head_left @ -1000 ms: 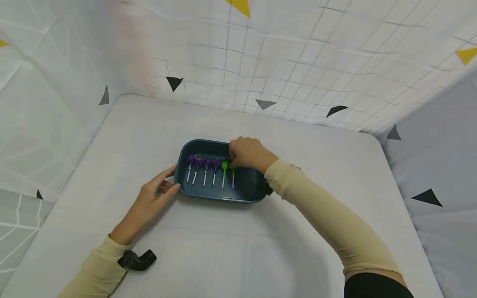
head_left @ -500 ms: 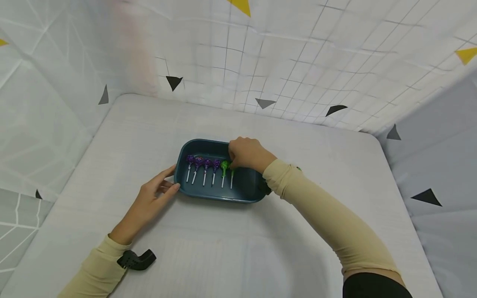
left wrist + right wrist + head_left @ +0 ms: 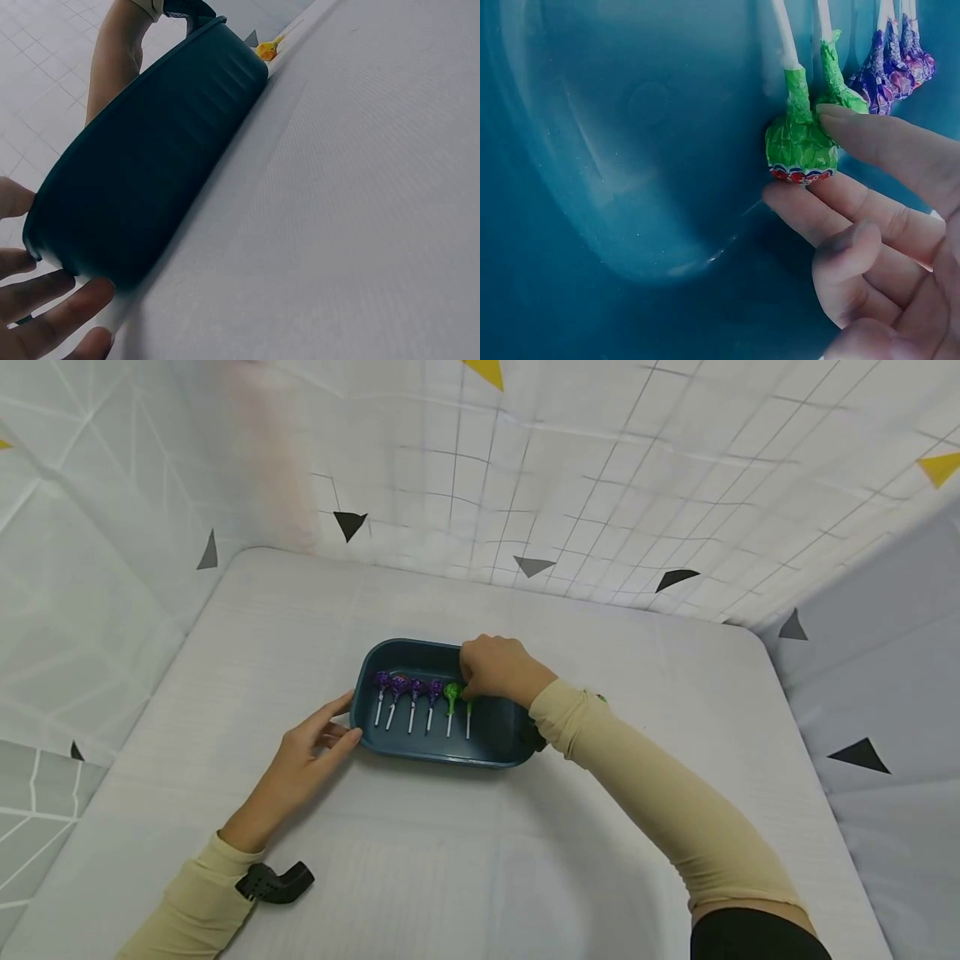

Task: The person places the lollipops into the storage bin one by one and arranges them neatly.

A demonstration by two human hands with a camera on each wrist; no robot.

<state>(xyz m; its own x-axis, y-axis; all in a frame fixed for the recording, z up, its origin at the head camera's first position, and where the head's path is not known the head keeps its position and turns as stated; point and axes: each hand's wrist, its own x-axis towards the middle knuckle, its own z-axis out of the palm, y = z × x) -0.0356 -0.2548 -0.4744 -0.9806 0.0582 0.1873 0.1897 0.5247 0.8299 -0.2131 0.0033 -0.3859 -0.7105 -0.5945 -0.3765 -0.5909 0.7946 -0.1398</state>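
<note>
A dark teal tray (image 3: 491,753) sits on the white table. Inside it lies a row of wrapped lollipops, sticks toward the person: several purple lollipops (image 3: 417,689) at the left, then a green lollipop (image 3: 452,693). My right hand (image 3: 502,668) pinches the head of a second green lollipop (image 3: 802,146) at the right end of the row. In the head view that head is mostly hidden and its stick shows below the fingers. My left hand (image 3: 307,756) touches the tray's left end with spread fingers (image 3: 82,304), outside the wall.
A yellow-wrapped object (image 3: 268,50) lies on the table past the tray's far end, seen in the left wrist view. White patterned sheets (image 3: 570,468) stand behind and beside the table. A black wrist device (image 3: 273,883) is on the left sleeve.
The stick of the pinched green lollipop shifts slightly left, then back right. Both hands and the tray stay almost in place.
</note>
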